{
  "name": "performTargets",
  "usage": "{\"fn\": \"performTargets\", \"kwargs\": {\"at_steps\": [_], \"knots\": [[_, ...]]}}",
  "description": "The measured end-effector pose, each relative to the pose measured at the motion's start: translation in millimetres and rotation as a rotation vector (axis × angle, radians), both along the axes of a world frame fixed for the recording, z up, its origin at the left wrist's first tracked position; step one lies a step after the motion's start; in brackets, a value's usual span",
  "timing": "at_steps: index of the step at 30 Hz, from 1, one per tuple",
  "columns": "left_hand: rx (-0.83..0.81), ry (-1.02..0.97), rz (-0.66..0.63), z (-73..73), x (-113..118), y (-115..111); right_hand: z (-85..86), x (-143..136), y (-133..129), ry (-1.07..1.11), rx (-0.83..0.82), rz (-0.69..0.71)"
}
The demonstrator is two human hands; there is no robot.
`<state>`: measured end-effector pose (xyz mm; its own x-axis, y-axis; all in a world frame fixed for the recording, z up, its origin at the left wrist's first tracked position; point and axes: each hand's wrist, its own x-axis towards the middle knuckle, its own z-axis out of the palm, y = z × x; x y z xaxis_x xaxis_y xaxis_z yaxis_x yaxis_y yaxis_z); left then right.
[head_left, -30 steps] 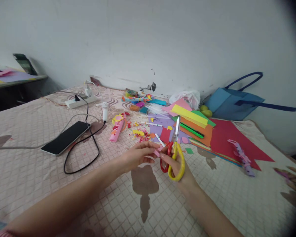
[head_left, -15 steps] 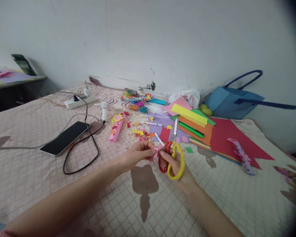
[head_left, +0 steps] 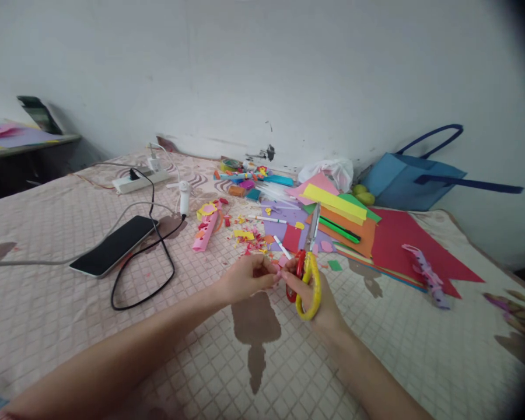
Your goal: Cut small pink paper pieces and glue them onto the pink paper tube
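Note:
Scissors (head_left: pixel 310 287) with one red and one yellow handle hang on my right hand (head_left: pixel 319 300), their blades pointing away from me. The thumb and finger of that hand meet my left hand (head_left: pixel 250 276) at a small pink paper piece (head_left: pixel 280 272). My left fingers pinch this piece, mostly hidden by the fingertips. Just beyond my hands lie a white marker (head_left: pixel 282 247), a red paper rectangle (head_left: pixel 291 238) and a heap of tiny coloured scraps (head_left: pixel 254 238). A green paper square (head_left: pixel 335 265) rests to the right of the scissors.
Left of me are a tablet (head_left: pixel 114 246), a black cable (head_left: pixel 171 256) and a power strip (head_left: pixel 140 182). A decorated pink paper roll (head_left: pixel 205 232) stands nearer the middle. On the right, coloured sheets (head_left: pixel 394 245), a green cutter (head_left: pixel 340 228), another decorated roll (head_left: pixel 426 276) and a blue bag (head_left: pixel 413 178).
The scissors have turned in my right hand, their blades now tilting further right. The pink piece, visible between my fingertips before, is now mostly covered. The hands stay close together.

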<state>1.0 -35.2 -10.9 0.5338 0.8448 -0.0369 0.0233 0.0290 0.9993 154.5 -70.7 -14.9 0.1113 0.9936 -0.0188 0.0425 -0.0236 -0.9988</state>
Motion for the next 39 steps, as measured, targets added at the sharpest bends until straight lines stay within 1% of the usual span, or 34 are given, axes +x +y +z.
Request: {"fn": "performTargets", "kwargs": {"at_steps": [2, 4, 7, 11, 16, 20, 28, 39], "knots": [[-0.079, -0.006, -0.028, 0.2, 0, 1, -0.8, 0, 1, 0.005, 0.008, -0.012], [-0.129, -0.041, -0.009, 1.7, -2, 2, -1.3, -1, 0, -0.003, 0.026, 0.001], [-0.165, -0.129, 0.072, 6.9, -6, 5, -1.3, -2, -2, -0.008, 0.020, 0.068], [-0.175, -0.290, 0.196, 15.5, -12, 10, -5.2, -6, -8, 0.000, -0.052, 0.198], [-0.160, -0.387, 0.305, 24.9, -16, 12, -13.9, -8, -13, -0.101, 0.001, 0.311], [-0.162, -0.410, 0.354, 29.8, -16, 10, -12.6, -8, -15, -0.184, 0.001, 0.302], [-0.142, -0.424, 0.379, 30.6, -14, 9, 6.5, -14, -20, -0.234, -0.021, 0.332], [-0.148, -0.443, 0.406, 32.2, -12, 8, 3.5, -16, -20, -0.276, -0.015, 0.283]]}}
